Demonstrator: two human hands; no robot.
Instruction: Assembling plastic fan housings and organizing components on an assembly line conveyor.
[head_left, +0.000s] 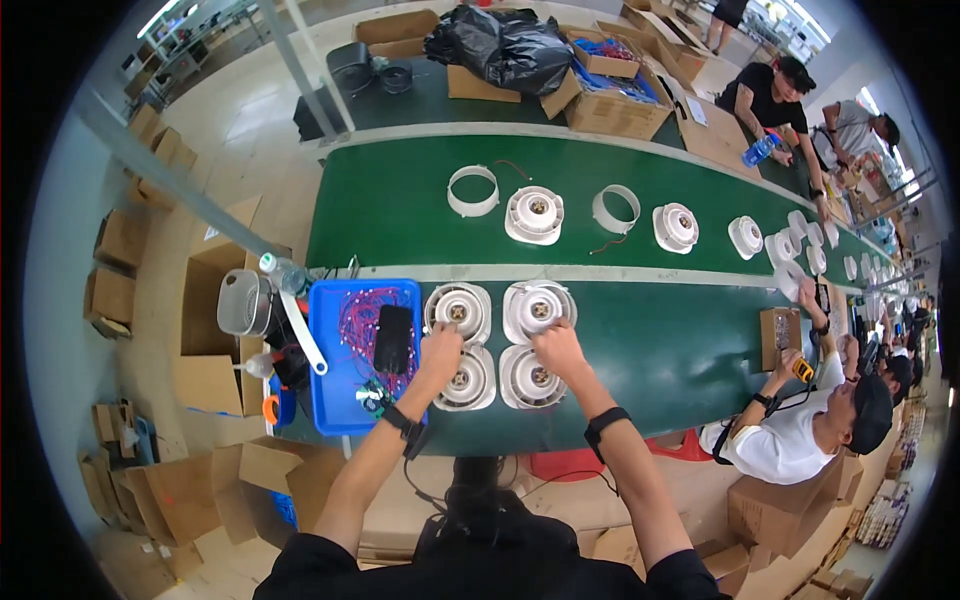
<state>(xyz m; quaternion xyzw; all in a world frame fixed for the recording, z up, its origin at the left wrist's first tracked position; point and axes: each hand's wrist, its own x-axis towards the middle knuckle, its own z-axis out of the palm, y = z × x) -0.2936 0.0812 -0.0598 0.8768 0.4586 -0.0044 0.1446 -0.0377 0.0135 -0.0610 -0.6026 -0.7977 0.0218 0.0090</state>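
Observation:
Several white round fan-like housings with square bases and brass-coloured centres sit in two rows in front of me. My left hand (441,352) is closed at the lower edge of the upper left housing (458,306). Below it, the lower left housing (468,384) is partly covered by that hand. Fingers curled, my right hand (560,346) grips the rim of the upper right housing (538,304). Just under it lies the lower right housing (533,380). Both fingertips are partly hidden against the white plastic.
Left of the housings, a blue tray (330,400) holds red-purple wires (362,312), a black box (393,338) and green circuit boards (374,397). Beyond, a green conveyor belt (400,200) carries white rings (472,191) and more housings (536,214). At right, a co-worker (790,430) holds a yellow tool (802,370).

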